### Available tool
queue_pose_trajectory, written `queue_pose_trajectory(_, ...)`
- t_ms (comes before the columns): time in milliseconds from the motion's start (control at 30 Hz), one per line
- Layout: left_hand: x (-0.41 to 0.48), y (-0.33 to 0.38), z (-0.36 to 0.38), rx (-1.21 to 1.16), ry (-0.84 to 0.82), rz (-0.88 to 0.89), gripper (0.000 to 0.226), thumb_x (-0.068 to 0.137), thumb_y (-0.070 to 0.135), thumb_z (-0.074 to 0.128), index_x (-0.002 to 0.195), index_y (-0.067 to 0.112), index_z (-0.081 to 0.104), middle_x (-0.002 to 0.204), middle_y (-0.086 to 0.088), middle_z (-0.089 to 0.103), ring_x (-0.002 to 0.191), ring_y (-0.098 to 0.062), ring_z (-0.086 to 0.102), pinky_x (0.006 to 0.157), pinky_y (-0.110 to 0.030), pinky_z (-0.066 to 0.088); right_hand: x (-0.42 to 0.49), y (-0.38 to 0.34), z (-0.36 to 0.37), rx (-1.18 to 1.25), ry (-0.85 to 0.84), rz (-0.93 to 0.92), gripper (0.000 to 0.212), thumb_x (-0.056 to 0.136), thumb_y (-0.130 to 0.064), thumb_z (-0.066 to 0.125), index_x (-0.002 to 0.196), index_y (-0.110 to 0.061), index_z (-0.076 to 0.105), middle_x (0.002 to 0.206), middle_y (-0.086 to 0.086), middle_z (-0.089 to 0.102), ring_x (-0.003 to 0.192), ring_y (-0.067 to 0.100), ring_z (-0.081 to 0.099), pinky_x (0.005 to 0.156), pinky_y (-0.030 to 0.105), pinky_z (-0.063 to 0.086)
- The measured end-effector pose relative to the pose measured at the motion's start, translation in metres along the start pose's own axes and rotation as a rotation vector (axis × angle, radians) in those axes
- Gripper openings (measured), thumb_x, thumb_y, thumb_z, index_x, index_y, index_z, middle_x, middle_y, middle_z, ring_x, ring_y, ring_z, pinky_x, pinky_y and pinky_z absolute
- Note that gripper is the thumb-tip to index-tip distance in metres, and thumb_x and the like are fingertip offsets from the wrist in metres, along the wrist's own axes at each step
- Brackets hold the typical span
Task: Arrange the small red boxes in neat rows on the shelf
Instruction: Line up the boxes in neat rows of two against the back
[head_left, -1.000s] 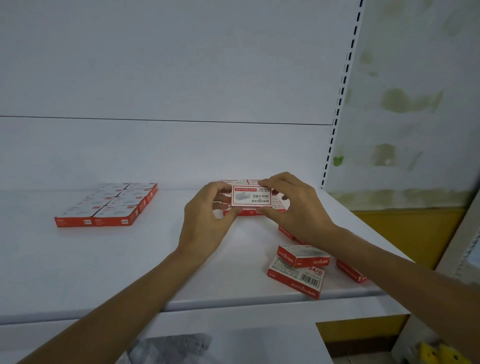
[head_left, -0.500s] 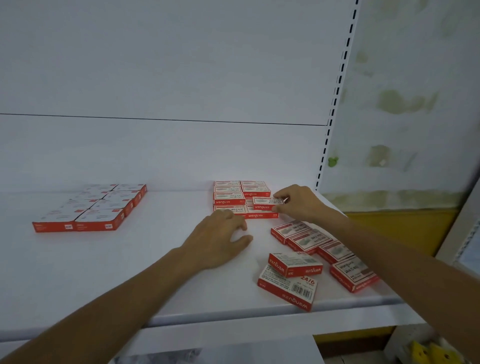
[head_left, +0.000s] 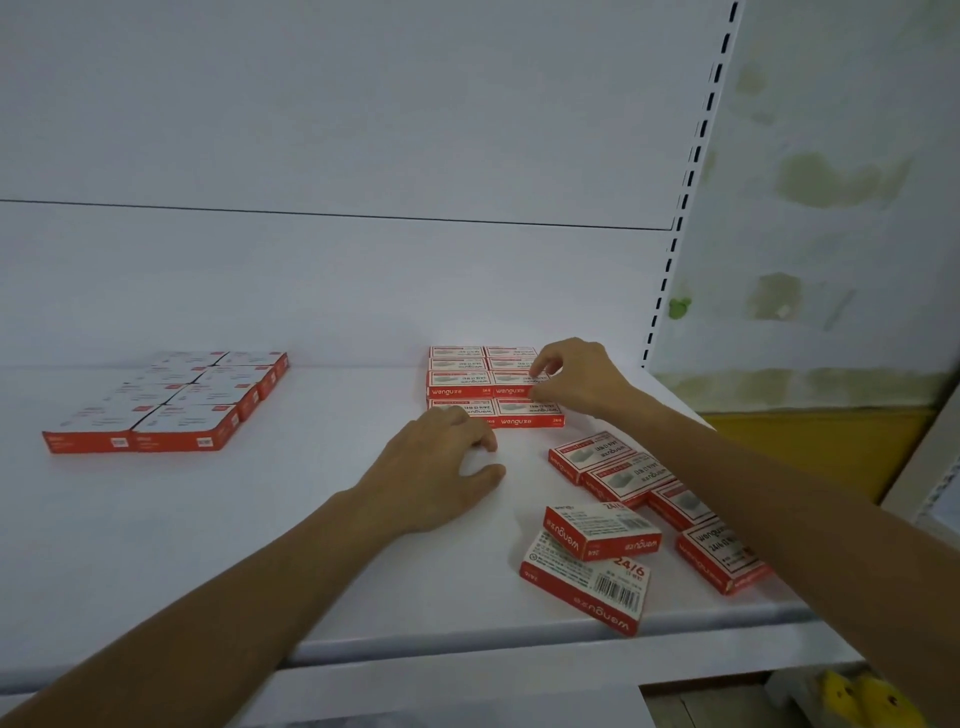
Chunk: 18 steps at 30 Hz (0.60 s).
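Note:
Small red-and-white boxes stand in a two-column block (head_left: 483, 385) at the back of the white shelf (head_left: 291, 519). My right hand (head_left: 576, 382) pinches the right end of one small red box (head_left: 511, 382) in the block's right column, fingers curled over it. In front of the block my left hand (head_left: 441, 467) rests on the shelf, relaxed fingertips touching the front-left box (head_left: 441, 404). Several loose red boxes (head_left: 628, 475) lie scattered at the right, and two more (head_left: 597, 530) overlap near the front edge.
A second tidy block of red boxes (head_left: 171, 400) sits at the left of the shelf. The slotted upright (head_left: 675, 249) bounds the shelf on the right. One loose box (head_left: 724, 564) lies partly under my right forearm near the shelf's rim.
Both hands held one box in the air a second ago. The right hand has brought it down into the block's right column; the left hand let go and dropped onto the shelf.

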<state>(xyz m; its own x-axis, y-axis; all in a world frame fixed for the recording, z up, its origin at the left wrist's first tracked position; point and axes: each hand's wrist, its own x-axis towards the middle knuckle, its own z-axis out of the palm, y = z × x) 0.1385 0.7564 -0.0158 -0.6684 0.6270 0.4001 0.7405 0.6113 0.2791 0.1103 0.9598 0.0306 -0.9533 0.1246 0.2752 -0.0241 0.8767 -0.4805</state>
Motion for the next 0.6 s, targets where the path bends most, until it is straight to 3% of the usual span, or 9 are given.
queue_pose_trajectory(133,-0.001,0.001,-0.001,0.012,-0.01,0.002,0.028,0.088,0.042,0.05,0.111,0.025,0.053,0.114,0.007,0.052,0.107,-0.01,0.044,0.093,-0.027,0.039,-0.002,0.001,0.001,-0.01,0.002,0.014,0.022,0.074,-0.018,0.07,0.095,-0.018,0.066,0.107,0.0,0.058,0.087,0.012,0.052,0.071,0.025,0.043)
queue_pose_trajectory(300,-0.002,0.006,-0.004,0.037,-0.041,-0.001,0.028,0.09,0.039,0.048,0.113,0.024,0.053,0.117,0.006,0.053,0.109,-0.011,0.045,0.093,-0.025,0.039,-0.015,0.0,-0.006,-0.161,-0.012,-0.005,0.038,0.082,-0.031,0.065,0.117,-0.017,0.057,0.119,0.003,0.058,0.101,0.018,0.055,0.082,0.031,0.044)
queue_pose_trajectory(400,0.002,0.012,-0.009,-0.018,-0.075,-0.062,0.027,0.088,0.04,0.053,0.109,0.024,0.056,0.115,0.005,0.055,0.105,-0.011,0.048,0.088,-0.025,0.041,-0.025,0.007,-0.018,-0.179,-0.041,0.017,0.035,0.084,-0.036,0.062,0.113,-0.015,0.058,0.114,0.004,0.061,0.099,0.019,0.057,0.09,0.037,0.047)
queue_pose_trajectory(500,0.013,0.024,-0.014,-0.08,-0.134,-0.107,0.034,0.081,0.047,0.059,0.107,0.025,0.058,0.114,0.006,0.057,0.096,-0.007,0.048,0.079,-0.023,0.04,-0.037,0.016,-0.032,-0.244,-0.091,0.079,0.033,0.087,-0.039,0.057,0.103,-0.011,0.063,0.107,0.006,0.065,0.094,0.021,0.061,0.084,0.034,0.049)
queue_pose_trajectory(600,0.02,0.039,-0.006,-0.072,-0.151,-0.098,0.044,0.075,0.053,0.064,0.109,0.026,0.057,0.115,0.007,0.057,0.095,-0.006,0.047,0.074,-0.022,0.039,-0.05,0.024,-0.039,-0.237,-0.123,0.104,0.037,0.089,-0.037,0.055,0.092,-0.002,0.067,0.09,0.011,0.071,0.074,0.022,0.064,0.073,0.033,0.05)
